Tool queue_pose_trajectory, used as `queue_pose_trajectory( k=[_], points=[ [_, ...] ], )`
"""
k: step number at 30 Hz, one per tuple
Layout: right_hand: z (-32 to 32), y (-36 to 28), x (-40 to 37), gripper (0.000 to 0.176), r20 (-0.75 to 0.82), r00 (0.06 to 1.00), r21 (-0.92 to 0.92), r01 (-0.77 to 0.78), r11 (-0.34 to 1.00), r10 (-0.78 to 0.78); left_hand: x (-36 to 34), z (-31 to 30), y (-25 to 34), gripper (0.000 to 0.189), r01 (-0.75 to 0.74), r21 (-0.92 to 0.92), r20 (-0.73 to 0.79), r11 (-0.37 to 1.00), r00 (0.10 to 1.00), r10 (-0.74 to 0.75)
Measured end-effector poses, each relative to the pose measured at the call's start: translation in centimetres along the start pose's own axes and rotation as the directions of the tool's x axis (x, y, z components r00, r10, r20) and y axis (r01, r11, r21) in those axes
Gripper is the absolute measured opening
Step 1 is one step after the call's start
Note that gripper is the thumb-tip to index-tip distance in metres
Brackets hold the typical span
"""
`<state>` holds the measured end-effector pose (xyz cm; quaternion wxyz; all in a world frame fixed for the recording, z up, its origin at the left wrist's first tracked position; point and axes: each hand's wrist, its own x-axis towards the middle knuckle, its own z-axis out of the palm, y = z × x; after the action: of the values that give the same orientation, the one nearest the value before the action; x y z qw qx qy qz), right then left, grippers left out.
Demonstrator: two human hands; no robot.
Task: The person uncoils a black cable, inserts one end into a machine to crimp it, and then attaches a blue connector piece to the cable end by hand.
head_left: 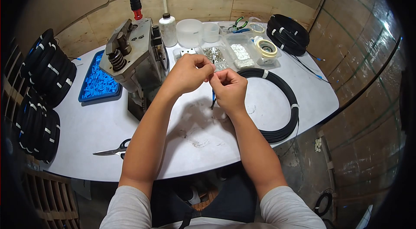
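My left hand (189, 74) and my right hand (230, 90) meet fingertip to fingertip above the middle of the table. Both are closed in a pinch on a thin black cable with a blue section (213, 97), whose lower part hangs below the fingers. A thin end juts up above my fingertips, against the clear tray of small metal parts (211, 52) behind. The exact contact point is hidden by the fingers. Right of my right hand lies a large coil of black cable (294, 107), bound with white ties.
A metal press (138, 55) stands left of my hands, beside a blue tray (99, 97) of small blue pieces. Scissors (113, 151) lie near the front edge. Behind are a white bottle (168, 32), plastic tubs (189, 34), tape (266, 48), green-handled pliers (238, 25) and more coils (287, 35).
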<state>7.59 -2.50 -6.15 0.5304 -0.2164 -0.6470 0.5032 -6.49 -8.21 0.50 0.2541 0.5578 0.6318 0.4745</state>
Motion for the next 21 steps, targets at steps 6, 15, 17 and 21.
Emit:
queue_pose_trajectory(
  k=[6,15,17,21],
  points=[
    [-0.12,0.14,0.13,0.016,0.054,0.999,0.075,-0.013,0.997,0.009,0.10,-0.15,-0.22,0.026,0.011,-0.049,-0.010,0.999,1.000,-0.012],
    [-0.05,0.42,0.19,0.019,0.062,0.998,0.110,0.009,0.994,-0.016,0.25,-0.09,-0.43,0.026,0.013,-0.079,-0.005,0.997,1.000,-0.014],
    [-0.07,0.27,0.16,0.019,0.065,0.998,0.104,0.001,0.995,-0.008,0.29,-0.08,-0.48,0.026,0.013,-0.091,-0.004,0.996,1.000,-0.014],
    [-0.06,0.37,0.11,0.017,0.071,0.997,0.100,0.000,0.995,-0.008,0.27,-0.02,-0.50,0.026,0.002,-0.084,-0.009,0.997,1.000,-0.003]
  ],
)
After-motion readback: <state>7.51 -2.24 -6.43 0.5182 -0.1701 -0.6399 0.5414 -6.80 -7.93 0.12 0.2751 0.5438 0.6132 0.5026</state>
